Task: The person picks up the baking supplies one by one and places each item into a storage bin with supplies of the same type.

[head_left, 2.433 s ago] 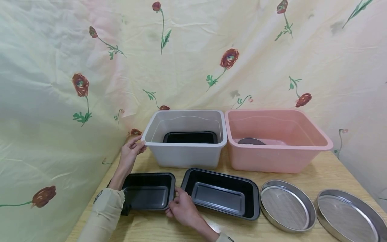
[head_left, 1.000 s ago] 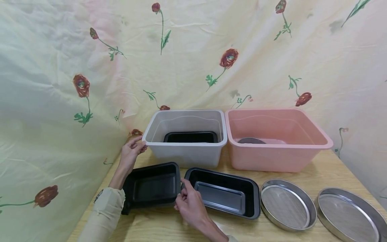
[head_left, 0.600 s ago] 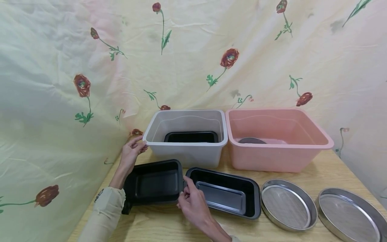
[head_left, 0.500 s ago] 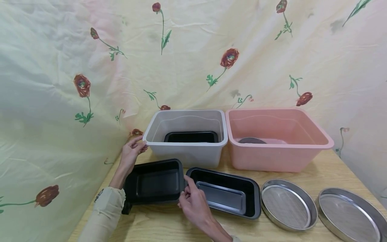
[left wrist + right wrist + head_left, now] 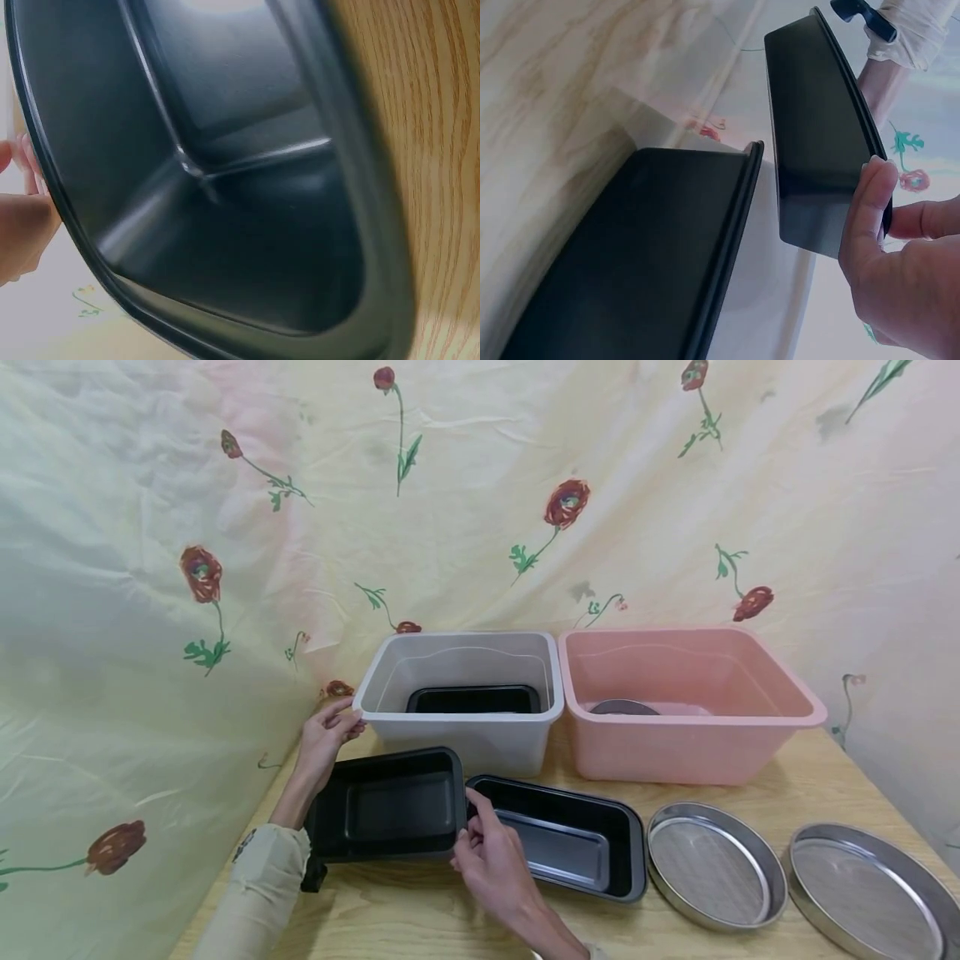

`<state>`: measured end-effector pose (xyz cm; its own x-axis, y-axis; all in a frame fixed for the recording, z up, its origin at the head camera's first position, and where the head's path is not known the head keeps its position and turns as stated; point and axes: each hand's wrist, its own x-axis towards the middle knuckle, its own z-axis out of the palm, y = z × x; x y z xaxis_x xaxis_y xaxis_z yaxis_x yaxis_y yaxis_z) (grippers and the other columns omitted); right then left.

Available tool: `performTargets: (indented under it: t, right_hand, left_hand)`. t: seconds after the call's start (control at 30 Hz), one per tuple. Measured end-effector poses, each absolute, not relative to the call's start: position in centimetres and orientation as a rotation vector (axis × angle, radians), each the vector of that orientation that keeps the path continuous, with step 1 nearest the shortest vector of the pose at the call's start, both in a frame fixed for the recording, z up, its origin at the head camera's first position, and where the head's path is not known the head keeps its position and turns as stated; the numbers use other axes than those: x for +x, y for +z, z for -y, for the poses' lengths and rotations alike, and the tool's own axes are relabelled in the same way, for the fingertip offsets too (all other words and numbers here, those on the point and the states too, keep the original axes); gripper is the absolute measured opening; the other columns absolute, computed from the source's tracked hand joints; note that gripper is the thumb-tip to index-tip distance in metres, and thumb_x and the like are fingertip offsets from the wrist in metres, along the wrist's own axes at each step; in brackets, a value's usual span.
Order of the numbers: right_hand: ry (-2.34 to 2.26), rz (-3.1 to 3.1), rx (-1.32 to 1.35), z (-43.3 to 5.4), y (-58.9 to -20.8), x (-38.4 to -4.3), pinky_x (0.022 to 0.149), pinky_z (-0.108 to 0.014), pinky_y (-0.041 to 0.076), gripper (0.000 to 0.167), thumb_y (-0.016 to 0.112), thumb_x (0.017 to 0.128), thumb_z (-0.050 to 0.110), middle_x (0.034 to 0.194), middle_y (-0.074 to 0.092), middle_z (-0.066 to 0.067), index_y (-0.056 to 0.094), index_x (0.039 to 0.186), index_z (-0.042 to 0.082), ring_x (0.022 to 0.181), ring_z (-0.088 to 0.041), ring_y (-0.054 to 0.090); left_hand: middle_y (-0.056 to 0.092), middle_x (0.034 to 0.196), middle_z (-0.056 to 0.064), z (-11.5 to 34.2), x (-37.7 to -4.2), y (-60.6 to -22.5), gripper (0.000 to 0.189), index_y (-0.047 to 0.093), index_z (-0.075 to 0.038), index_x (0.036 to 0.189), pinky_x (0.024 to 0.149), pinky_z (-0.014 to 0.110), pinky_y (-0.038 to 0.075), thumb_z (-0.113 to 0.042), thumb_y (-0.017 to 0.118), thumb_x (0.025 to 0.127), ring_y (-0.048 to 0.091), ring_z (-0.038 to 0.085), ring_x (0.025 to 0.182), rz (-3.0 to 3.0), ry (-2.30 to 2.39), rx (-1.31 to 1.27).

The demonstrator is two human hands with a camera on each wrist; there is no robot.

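Note:
My right hand [image 5: 498,868] pinches the right end of a black loaf pan [image 5: 405,802], thumb on one side of the rim and fingers under it. In the right wrist view the same loaf pan [image 5: 817,135] is tilted, its outer wall showing. My left hand [image 5: 322,743] holds the front left corner of the grey bin [image 5: 457,743] by its rim. Another black loaf pan lies on the bottom inside this bin. The left forearm hides the held pan's left end. A second loaf pan [image 5: 570,839] lies on the table just right of the held one.
Two round metal cake pans [image 5: 716,864] lie on the wooden table [image 5: 390,918] at the right. A pink bin [image 5: 675,747], with a round pan partly visible inside, stands beside the grey one. Flowered cloth [image 5: 465,527] hangs behind and at the left.
My right hand has raised the loaf pan's right end from the table and shifted it up and right, toward the grey bin. The left hand stays on the bin's rim.

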<state>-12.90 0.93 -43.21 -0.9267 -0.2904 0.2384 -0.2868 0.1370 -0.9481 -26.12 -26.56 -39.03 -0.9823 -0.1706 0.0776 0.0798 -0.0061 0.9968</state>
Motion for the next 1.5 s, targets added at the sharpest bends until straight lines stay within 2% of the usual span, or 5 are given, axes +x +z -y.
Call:
performTargets:
  t: [0.3, 0.47, 0.7, 1.13, 1.5]
  right_hand:
    - [-1.961, -2.414, -0.614, -1.8, -42.8, -12.7, 0.068, -0.027, 0.061, 0.059, 0.049, 0.096, -0.012, 0.082, 0.064, -0.001, 0.038, 0.153, -0.004, 0.069, -0.02, 0.068]
    - [-1.973, -2.413, -0.614, -2.3, -42.6, -12.6, 0.067, -0.028, 0.062, 0.058, 0.049, 0.095, -0.013, 0.081, 0.063, -0.004, 0.039, 0.152, -0.006, 0.068, -0.022, 0.068]
    - [-1.987, -2.397, -0.585, -2.9, -42.2, -12.4, 0.066, -0.028, 0.062, 0.059, 0.049, 0.094, -0.014, 0.081, 0.064, -0.015, 0.038, 0.152, -0.006, 0.069, -0.027, 0.069]
    - [-2.02, -2.337, -0.514, -4.1, -41.7, -12.3, 0.067, -0.03, 0.063, 0.057, 0.049, 0.097, -0.013, 0.085, 0.067, -0.011, 0.04, 0.153, -0.003, 0.069, -0.018, 0.067]
    - [-2.069, -2.279, -0.469, -5.4, -41.3, -12.3, 0.066, -0.032, 0.063, 0.055, 0.049, 0.097, -0.013, 0.086, 0.067, -0.014, 0.04, 0.152, -0.006, 0.07, -0.02, 0.068]
  left_hand:
    - [0.069, 0.08, -0.009, 26.6, -26.1, -39.0, 0.044, 0.048, 0.014, 0.144, 0.078, 0.018, 0.058, -0.007, 0.059, 0.106, 0.068, 0.004, 0.076, 2.124, -2.067, 0.102]
    - [0.069, 0.08, -0.009, 26.5, -26.1, -38.9, 0.044, 0.047, 0.014, 0.144, 0.077, 0.018, 0.058, -0.005, 0.058, 0.106, 0.067, 0.002, 0.074, 2.124, -2.074, 0.105]
    - [0.07, 0.08, -0.008, 26.4, -26.1, -38.8, 0.044, 0.047, 0.015, 0.143, 0.076, 0.018, 0.058, -0.003, 0.059, 0.105, 0.068, 0.003, 0.075, 2.122, -2.073, 0.088]
    - [0.069, 0.081, -0.008, 26.6, -25.9, -38.7, 0.045, 0.046, 0.015, 0.144, 0.075, 0.016, 0.057, -0.005, 0.058, 0.106, 0.068, 0.003, 0.075, 2.143, -2.06, 0.067]
    - [0.071, 0.08, -0.008, 26.8, -26.1, -38.9, 0.044, 0.046, 0.015, 0.145, 0.079, 0.021, 0.059, -0.001, 0.058, 0.105, 0.069, 0.007, 0.078, 2.101, -2.117, 0.057]
